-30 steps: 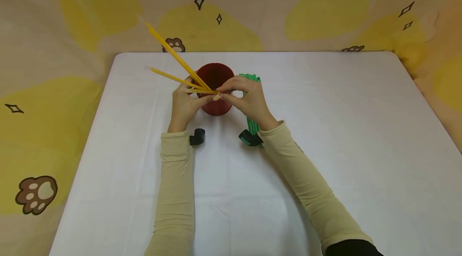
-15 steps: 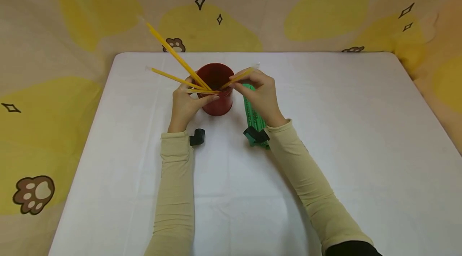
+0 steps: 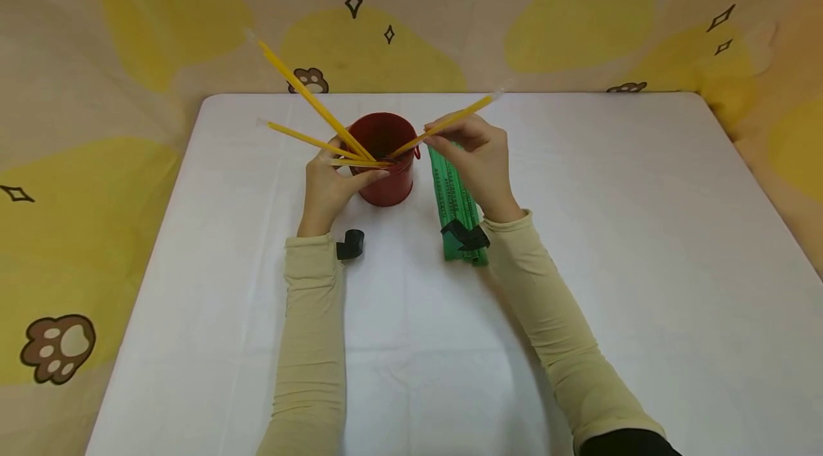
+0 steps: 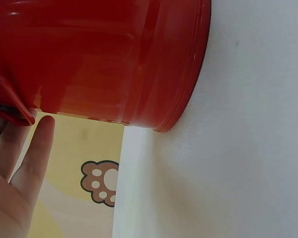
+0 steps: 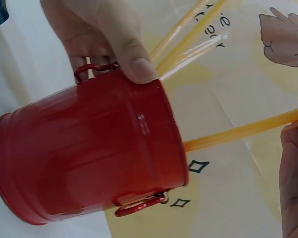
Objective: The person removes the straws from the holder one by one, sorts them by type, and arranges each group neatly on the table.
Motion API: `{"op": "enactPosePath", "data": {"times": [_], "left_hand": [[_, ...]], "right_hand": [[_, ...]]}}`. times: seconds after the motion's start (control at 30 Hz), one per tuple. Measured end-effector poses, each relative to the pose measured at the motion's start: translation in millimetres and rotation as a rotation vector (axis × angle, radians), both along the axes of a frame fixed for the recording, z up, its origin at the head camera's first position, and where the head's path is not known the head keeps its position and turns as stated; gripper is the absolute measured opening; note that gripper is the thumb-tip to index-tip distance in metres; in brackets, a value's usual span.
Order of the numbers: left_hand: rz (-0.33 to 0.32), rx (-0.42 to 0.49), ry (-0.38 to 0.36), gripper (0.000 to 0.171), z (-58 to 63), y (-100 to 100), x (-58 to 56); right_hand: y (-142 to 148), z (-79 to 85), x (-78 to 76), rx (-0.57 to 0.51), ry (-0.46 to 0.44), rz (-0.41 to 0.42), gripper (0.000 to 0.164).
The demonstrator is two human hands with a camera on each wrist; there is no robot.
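A small red bucket point(image 3: 388, 186) with side handles stands upright on the white table. My left hand point(image 3: 328, 184) holds it from the left, thumb along the near rim and fingers round the side; in the right wrist view the left thumb point(image 5: 141, 69) presses near the rim. Several yellow straws point(image 3: 318, 109) in clear wrappers lean out of the bucket to the left, over that hand. My right hand point(image 3: 479, 159) pinches another yellow straw point(image 3: 459, 115), which slants up to the right, its lower end inside the bucket.
Flat green wrapped packets point(image 3: 453, 191) lie in a bundle right of the bucket, partly under the right hand and forearm. A patterned yellow cloth point(image 3: 411, 13) hangs behind the table's far edge. Black wrist-camera pieces point(image 3: 350, 244) sit at both cuffs.
My right hand has moved from the bucket's rim up and to the right, with a yellow straw now slanting from the bucket to its fingers. My left hand stays on the bucket.
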State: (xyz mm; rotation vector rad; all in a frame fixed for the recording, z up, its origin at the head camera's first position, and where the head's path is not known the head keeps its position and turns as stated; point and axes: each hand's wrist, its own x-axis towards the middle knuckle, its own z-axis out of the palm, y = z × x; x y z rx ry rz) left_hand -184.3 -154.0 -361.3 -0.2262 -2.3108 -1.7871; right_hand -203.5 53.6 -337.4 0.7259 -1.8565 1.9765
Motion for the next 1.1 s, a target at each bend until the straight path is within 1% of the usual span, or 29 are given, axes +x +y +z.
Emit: {"op": "enactPosePath", "data": {"times": [0.1, 0.27, 0.33, 0.5, 0.63, 0.73, 0.93, 1.1], "left_hand": [[0.002, 0.001, -0.003, 0.06, 0.5, 0.3, 0.5], [0.006, 0.012, 0.005, 0.064, -21.7, -4.5, -12.2], [0.008, 0.015, 0.007, 0.065, -28.6, -6.2, -16.2], [0.011, 0.001, 0.004, 0.061, -24.2, -4.6, -14.3], [0.014, 0.001, 0.01, 0.062, -26.9, -5.3, -15.9], [0.017, 0.004, 0.017, 0.063, -28.5, -6.7, -16.3], [0.012, 0.012, 0.03, 0.064, -30.4, -8.0, -17.4], [0.009, 0.004, 0.017, 0.065, -30.4, -7.3, -17.8]], "right_hand": [[3.6, 3.7, 0.8, -0.038, -0.011, -0.004, 0.012], [11.1, 10.6, 0.9, -0.098, 0.012, -0.017, 0.012], [14.5, 13.4, 0.8, -0.121, 0.018, -0.025, 0.013], [22.8, 19.3, 0.6, -0.195, 0.021, -0.057, 0.004], [27.3, 24.7, 1.2, -0.305, -0.002, -0.055, 0.015], [29.3, 28.3, 2.4, -0.366, -0.027, -0.051, 0.015], [33.3, 34.1, 5.4, -0.426, -0.05, -0.045, 0.009], [38.2, 39.3, 9.2, -0.46, -0.041, -0.05, 0.005]]}}
